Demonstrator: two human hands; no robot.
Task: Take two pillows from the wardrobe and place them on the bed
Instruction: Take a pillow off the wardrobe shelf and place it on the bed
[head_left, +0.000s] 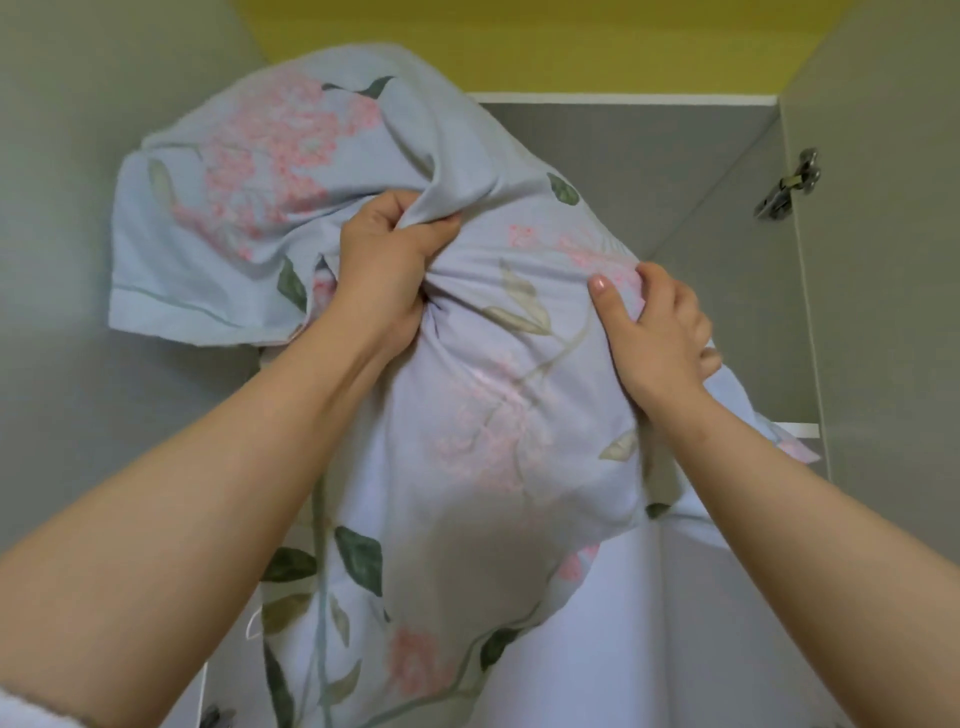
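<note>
A pale blue pillow (467, 426) with pink flowers and green leaves fills the middle of the head view, held up in front of the grey wardrobe (675, 171). My left hand (387, 265) is clenched on a bunch of its cover near the middle. My right hand (657, 332) grips the pillow's right side, thumb on top. A second stretch of the same floral fabric (218, 208) spreads to the upper left; I cannot tell whether it is another pillow or loose cover.
The open wardrobe door (872, 260) with a metal hinge (787, 184) stands at the right. A grey panel (62, 208) closes the left side. Yellow wall (519, 41) shows above the wardrobe's top edge.
</note>
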